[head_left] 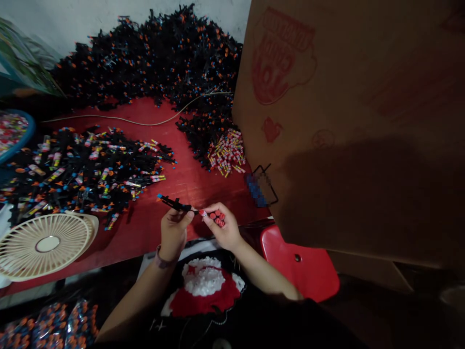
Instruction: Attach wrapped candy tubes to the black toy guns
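Observation:
My left hand (173, 235) is closed around the rear part of a black toy gun (176, 203), its blue tip pointing up and left. Several small tubes with red ends (219, 219) lie bunched in my right hand (228, 233). Between that hand's thumb and forefinger, one more red-ended tube (202, 213) is pinched at the rear of the toy gun; whether it is inserted I cannot tell. Beyond my right hand sits a pile of small candy tubes (228, 152). To the left lies a heap of black toy guns with candy tubes (83, 167) among them.
A huge heap of black toy guns (152, 58) fills the red table's (156, 145) back. A cardboard box (348, 126) walls the right, above a red stool (298, 261). A fan (47, 245), blue basin (27, 140), pale cable (141, 124) and blurred blue item (257, 189) are nearby.

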The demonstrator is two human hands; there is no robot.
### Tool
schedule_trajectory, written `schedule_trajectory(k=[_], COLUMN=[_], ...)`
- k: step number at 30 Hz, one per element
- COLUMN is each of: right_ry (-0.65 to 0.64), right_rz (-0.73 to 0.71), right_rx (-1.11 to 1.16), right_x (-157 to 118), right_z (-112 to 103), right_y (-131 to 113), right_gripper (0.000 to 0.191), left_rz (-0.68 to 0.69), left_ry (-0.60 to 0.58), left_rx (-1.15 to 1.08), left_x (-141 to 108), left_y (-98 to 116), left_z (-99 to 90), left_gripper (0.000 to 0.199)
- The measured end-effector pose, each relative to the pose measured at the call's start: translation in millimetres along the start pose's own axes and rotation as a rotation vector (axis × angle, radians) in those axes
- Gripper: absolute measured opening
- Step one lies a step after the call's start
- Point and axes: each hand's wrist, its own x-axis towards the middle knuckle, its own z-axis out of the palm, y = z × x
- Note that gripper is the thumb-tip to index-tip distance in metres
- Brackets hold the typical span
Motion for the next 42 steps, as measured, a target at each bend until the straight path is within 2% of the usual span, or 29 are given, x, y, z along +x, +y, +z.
schedule_trajectory(k=[4, 7, 10, 12, 17, 19, 21, 23, 25, 26, 28, 29, 30, 32, 33, 35, 37, 38, 40, 41, 42], right_ry=[-0.028, -0.003, 0.002, -0.021, -0.080, -0.104, -0.115, -0.101, -0.048, -0.014, 0.064, 0.087, 0.099, 0.098, 0.096, 0.106, 0.140, 0.153, 0.162, 0.158, 0.153], right_rz=[-0.068, -0.206, -0.398, -0.469, -0.424, -0.336, -0.179, -0.037, 0.031, 0.038, 0.036, 0.038, 0.037, 0.027, 0.019, 0.012, 0.024, 0.033, 0.038, 0.034, 0.028], right_rx=[-0.066, -0.201, -0.383, -0.472, -0.481, -0.434, -0.370, -0.337, -0.372, -0.414, -0.501, -0.530, -0.553, -0.585, -0.595, -0.610, -0.622, -0.628, -0.633, -0.632, -0.630], right_x=[-0.2, -0.5, -1.6, -3.1, -6.0, -3.7, 2.4, 12.1, 23.1, 27.8, 33.6, 34.4, 34.0, 32.1, 31.6, 32.7, 35.8, 37.6, 40.3, 41.2, 41.9], right_z=[-0.1, -0.4, -0.8, -0.5, 4.7, 4.8, -0.4, -12.4, -29.4, -38.3, -53.1, -57.9, -60.5, -59.5, -56.7, -49.7, -44.2, -42.7, -41.9, -42.1, -42.5], right_y=[-0.1, 1.4, 3.1, 3.9, 6.7, 9.9, 16.1, 26.4, 41.5, 50.4, 69.3, 78.5, 86.9, 100.4, 105.3, 111.8, 114.7, 115.2, 115.1, 114.7, 114.2], right_gripper=[0.019, 0.009, 0.014, 0.020, 0.019, 0.016, 0.017, 0.024, 0.032, 0.034, 0.036, 0.037, 0.038, 0.039, 0.039, 0.040, 0.041, 0.042, 0.043, 0.044, 0.044], left_rz=[0.018, 0.055, 0.077, 0.082, 0.093, 0.090, 0.097, 0.141, 0.248, 0.328, 0.522, 0.506, 0.409, 0.261, 0.263, 0.420, 0.594, 0.620, 0.602, 0.539, 0.453], left_ry=[-0.003, 0.052, 0.111, 0.132, 0.103, 0.060, 0.032, 0.056, 0.181, 0.299, 0.631, 0.778, 0.857, 0.893, 0.875, 0.709, 0.381, 0.207, -0.032, -0.184, -0.267], left_rx=[0.035, 0.047, 0.064, 0.085, 0.210, 0.290, 0.361, 0.445, 0.604, 0.682, 1.130, 1.287, 1.375, 1.443, 1.459, 1.488, 1.497, 1.488, 1.472, 1.442, 1.407], left_x=[-4.9, -10.6, -14.3, -14.5, -13.4, -10.8, 0.7, 26.2, 64.5, 86.1, 128.4, 147.3, 163.8, 188.3, 196.3, 205.5, 211.1, 214.6, 225.4, 233.1, 241.9], left_y=[-1.8, -3.7, -4.1, -3.8, -9.0, -10.2, -1.9, 25.0, 74.2, 105.3, 170.8, 200.5, 225.3, 254.4, 257.3, 240.3, 198.8, 172.4, 116.7, 90.8, 67.7], left_z=[0.3, 4.3, 8.0, 7.9, 6.2, 8.7, 9.5, 1.5, -20.6, -36.3, -70.7, -85.6, -96.6, -102.0, -95.8, -67.8, -25.8, -2.4, 43.6, 64.6, 83.4], left_gripper=[0.035, 0.034, 0.033, 0.035, 0.039, 0.043, 0.047, 0.049, 0.049, 0.046, 0.038, 0.036, 0.037, 0.040, 0.040, 0.040, 0.043, 0.045, 0.051, 0.062, 0.075])
